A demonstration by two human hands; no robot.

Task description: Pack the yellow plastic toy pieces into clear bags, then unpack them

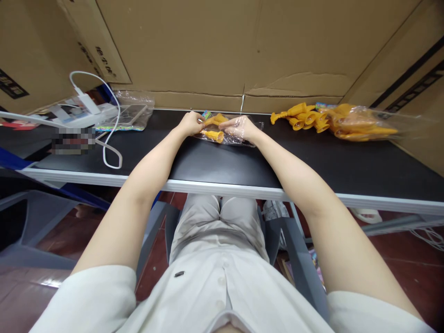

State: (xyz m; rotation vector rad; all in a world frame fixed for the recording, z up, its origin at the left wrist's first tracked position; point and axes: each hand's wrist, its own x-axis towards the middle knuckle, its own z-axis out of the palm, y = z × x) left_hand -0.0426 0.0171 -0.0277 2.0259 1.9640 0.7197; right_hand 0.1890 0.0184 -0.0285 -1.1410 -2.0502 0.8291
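A clear plastic bag (256, 138) with yellow plastic trumpet-shaped pieces (212, 135) lies on the black table in front of me. My left hand (191, 123) is closed at the bag's left end, thumb and fingers pinched by a bright printed label (206, 114). From the other side, my right hand (242, 128) is on the bag, its index finger stretched left against a yellow piece. The remaining fingers are bent at the film, and glare on the plastic partly hides them.
To the right lie loose yellow pieces (305, 118) beside a filled clear bag (360, 122). A white power strip (90, 115) with a cable (120, 138) and another plastic bag (133, 113) are at left. Cardboard (194, 46) walls the back; the table's edge (222, 187) is close to me.
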